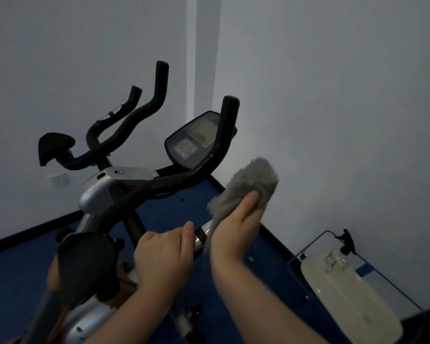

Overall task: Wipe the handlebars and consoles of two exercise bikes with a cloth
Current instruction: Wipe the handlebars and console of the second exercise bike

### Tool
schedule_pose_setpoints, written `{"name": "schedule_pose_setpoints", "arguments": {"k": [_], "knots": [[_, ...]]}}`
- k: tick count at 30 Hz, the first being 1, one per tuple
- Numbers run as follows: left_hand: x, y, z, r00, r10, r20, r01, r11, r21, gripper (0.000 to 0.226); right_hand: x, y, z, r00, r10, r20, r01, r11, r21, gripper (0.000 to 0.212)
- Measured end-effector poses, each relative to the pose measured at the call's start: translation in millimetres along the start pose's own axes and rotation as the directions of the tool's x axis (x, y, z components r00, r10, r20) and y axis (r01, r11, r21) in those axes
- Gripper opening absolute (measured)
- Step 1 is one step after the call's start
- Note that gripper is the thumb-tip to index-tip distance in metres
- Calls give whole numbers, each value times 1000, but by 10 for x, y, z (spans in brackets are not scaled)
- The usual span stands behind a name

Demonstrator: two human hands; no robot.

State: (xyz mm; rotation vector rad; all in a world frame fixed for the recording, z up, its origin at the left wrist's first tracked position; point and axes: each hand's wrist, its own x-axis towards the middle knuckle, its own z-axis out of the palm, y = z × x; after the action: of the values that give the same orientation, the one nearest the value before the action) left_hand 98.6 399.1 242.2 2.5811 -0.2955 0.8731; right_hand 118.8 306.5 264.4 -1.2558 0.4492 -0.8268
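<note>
Head view, centre frame: the right hand presses a grey cloth round the near handlebar, while the left hand grips that bar just beside it. The console looks untouched; the second bike's bars, upper left, likely remain. The cloth is fluffy and bunched.

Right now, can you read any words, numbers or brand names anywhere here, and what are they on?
No text can be read.
Console: the screen and keypad carry marks too blurred and dim to read.
Handlebar beside the console: faint printing along the bar, too small to read.
White appliance on the floor at right: a small reddish mark, unreadable.
Grey cloth, held by the right hand: no label.
</note>
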Motion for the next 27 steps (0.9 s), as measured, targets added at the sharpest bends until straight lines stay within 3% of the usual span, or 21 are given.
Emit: {"name": "schedule_pose_setpoints", "arguments": {"k": [2,4,7,10,13,16,18,20,21,22,24,26,27], "knots": [[6,-11,2,1000,14,-8,-13,1000,10,53,-139,85,-49,991,116,64,-114,993,-38,28],[-14,-32,23,1000,14,-7,-14,1000,9,54,23,68,-121,983,151,107,-144,987,-67,26],[-11,-31,24,1000,9,-8,-9,1000,9,52,143,27,-99,994,59,92,-59,998,-6,36],[-11,-12,12,999,30,12,-29,1000,-11,50,-100,182,-53,996,73,51,-73,997,0,24],[9,-21,-16,1000,4,26,-5,1000,6,49,44,124,-173,968,-89,234,117,987,-112,34],[4,-2,-25,1000,-25,13,25,1000,15,47,383,-38,-301,842,-318,436,424,890,-168,29],[-4,2,-19,1000,-28,8,28,1000,6,46,524,-132,-385,736,-405,542,609,745,-270,20],[-11,-5,-3,1000,-29,8,29,1000,3,47,687,-272,-433,605,-401,687,765,533,-362,27],[-16,-5,7,1000,-29,9,29,1000,-3,48,791,-386,-431,563,-326,759,797,458,-394,32],[-22,-5,15,999,-32,10,33,999,-9,49,878,-528,-414,559,-206,803,786,439,-434,36],[-38,0,5,999,-49,25,49,999,-19,50,958,-689,-362,604,8,797,661,555,-506,42],[-31,16,-23,997,-63,39,64,998,-24,50,854,-630,-315,757,79,649,368,768,-524,45],[-20,27,-35,997,-70,44,71,997,-24,50,733,-557,-311,839,45,542,271,829,-488,44]]}}
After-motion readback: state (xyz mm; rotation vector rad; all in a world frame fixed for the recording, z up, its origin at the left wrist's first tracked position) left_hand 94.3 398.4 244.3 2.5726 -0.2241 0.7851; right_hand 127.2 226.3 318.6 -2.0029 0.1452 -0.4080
